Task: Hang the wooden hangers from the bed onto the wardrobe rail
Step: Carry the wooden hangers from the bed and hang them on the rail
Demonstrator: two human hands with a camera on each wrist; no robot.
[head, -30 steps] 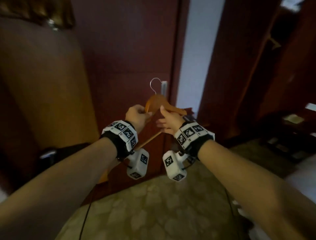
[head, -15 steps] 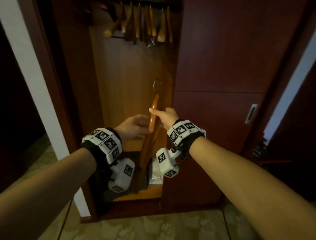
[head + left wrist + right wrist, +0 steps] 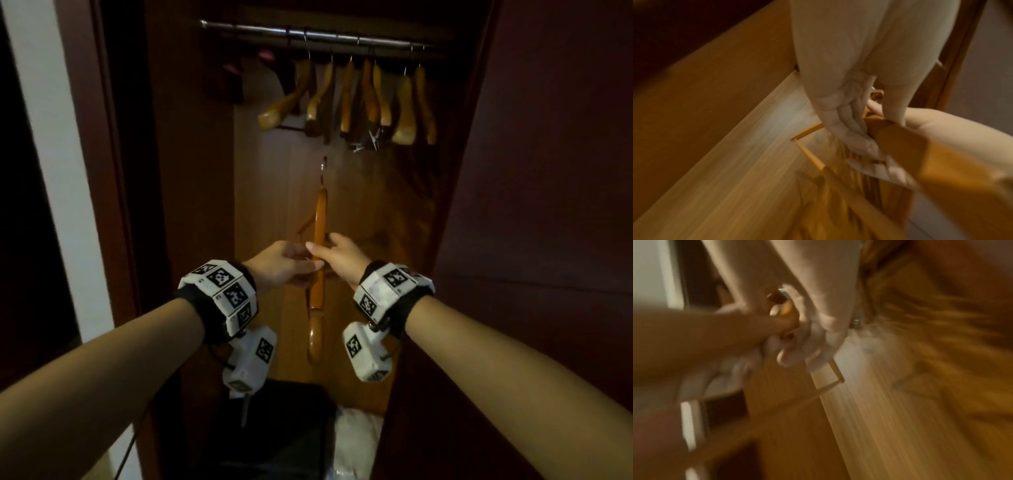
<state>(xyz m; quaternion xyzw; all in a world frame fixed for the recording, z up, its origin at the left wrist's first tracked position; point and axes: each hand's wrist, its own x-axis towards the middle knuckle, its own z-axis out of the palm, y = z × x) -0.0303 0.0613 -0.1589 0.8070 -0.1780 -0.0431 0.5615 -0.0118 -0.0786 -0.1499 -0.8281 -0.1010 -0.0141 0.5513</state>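
I hold one wooden hanger edge-on in front of the open wardrobe, its metal hook pointing up. My left hand grips its near arm from the left, and my right hand pinches it from the right, thumb on the wood. The wardrobe rail runs across the top, well above the hook, with several wooden hangers on it. The blurred left wrist view shows my left hand's fingers against the hanger wood. In the right wrist view my right hand wraps the hanger's thin lower bar.
A dark wardrobe door stands close on the right, and a white door frame is at the left. A dark item hangs at the rail's left end. A black object and something white lie on the wardrobe floor.
The view has swung from the closed door to the open wardrobe and tilted up to the rail. The hanger has turned edge-on and moved nearer the wardrobe, both hands still holding it.
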